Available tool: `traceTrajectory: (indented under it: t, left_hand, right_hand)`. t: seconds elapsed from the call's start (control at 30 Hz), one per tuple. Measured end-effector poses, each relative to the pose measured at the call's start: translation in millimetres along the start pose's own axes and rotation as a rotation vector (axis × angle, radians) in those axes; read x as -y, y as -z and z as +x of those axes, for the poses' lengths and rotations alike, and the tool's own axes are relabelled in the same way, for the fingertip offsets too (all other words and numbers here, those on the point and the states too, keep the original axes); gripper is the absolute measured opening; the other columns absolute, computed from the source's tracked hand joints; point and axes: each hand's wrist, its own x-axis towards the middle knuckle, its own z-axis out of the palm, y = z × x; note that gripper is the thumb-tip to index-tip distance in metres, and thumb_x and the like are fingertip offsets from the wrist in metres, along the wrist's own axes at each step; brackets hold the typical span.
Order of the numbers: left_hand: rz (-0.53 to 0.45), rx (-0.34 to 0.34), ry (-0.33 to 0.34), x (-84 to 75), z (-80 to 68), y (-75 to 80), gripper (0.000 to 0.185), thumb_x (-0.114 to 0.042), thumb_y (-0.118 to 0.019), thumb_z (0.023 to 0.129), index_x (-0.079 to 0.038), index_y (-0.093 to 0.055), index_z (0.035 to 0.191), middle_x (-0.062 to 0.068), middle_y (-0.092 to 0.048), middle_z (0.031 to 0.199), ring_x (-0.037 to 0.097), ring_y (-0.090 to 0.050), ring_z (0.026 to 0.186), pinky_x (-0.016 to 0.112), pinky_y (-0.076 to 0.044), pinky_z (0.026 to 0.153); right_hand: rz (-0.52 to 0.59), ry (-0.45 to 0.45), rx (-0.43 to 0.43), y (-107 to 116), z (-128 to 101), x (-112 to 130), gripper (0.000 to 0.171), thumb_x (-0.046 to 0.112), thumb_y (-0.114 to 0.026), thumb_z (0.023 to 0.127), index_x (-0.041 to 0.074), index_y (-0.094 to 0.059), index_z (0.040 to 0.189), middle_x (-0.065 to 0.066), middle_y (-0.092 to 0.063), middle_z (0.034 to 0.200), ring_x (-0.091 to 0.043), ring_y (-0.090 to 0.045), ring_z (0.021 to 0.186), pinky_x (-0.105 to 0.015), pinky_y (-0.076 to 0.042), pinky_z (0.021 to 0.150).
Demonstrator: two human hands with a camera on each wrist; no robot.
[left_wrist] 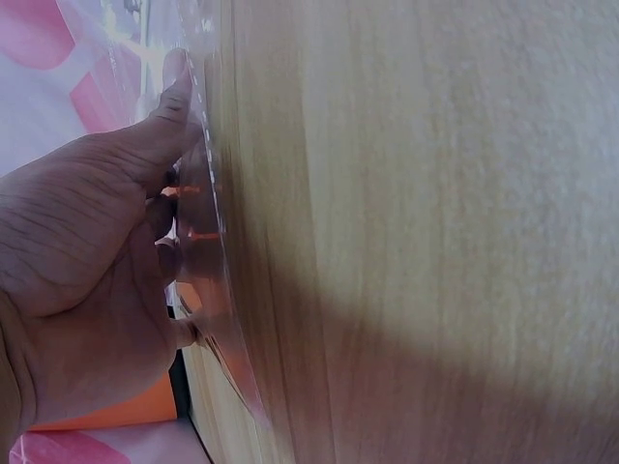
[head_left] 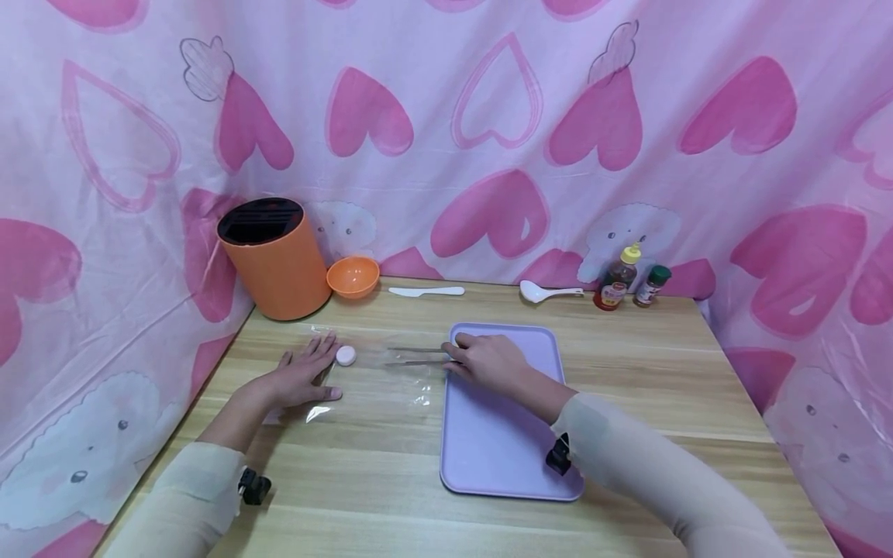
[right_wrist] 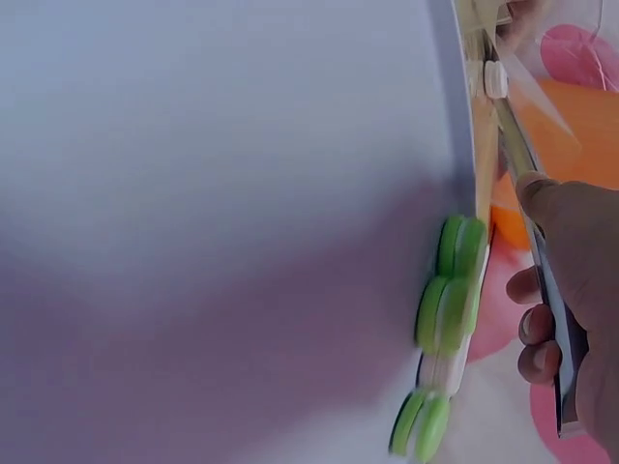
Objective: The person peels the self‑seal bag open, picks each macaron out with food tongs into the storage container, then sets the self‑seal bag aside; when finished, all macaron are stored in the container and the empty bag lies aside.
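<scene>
My left hand (head_left: 305,377) rests with spread fingers on a sheet or bag of clear plastic (head_left: 384,395) lying on the table. Right by its fingertips is a pale pink macaron (head_left: 346,356); whether it lies in or on the plastic I cannot tell. My right hand (head_left: 484,363) grips metal tongs (head_left: 418,363) above the far left part of a lilac tray (head_left: 502,457). The tongs' tips point left over the plastic, short of the macaron. In the right wrist view, several green macarons (right_wrist: 445,314) and a pinkish one (right_wrist: 440,372) line the tray; the right hand hides them from the head view.
An orange knife-block-like container (head_left: 279,271) and an orange bowl (head_left: 353,277) stand at the back left. Along the back edge lie a white knife (head_left: 427,291) and a white spoon (head_left: 547,292). A yellow-capped sauce bottle (head_left: 615,283) and a green-capped jar (head_left: 652,286) stand back right.
</scene>
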Motion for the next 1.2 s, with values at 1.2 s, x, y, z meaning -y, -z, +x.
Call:
traceTrajectory:
  t: [1.2]
  left_hand:
    - [0.003,-0.010,-0.014,-3.5,-2.4,3.0,0.106,-0.047,-0.074,0.105,-0.003,-0.009,0.177,0.022,0.009,0.186,0.053,0.015,0.170,0.084,0.018,0.125]
  right_hand:
    - [0.035,-0.094,0.137,-16,62,50,0.034,0.053,-0.068,0.108,0.022,-0.077,0.116,0.003,-0.066,0.093,-0.014,-0.063,0.060,-0.033,-0.052,0.049]
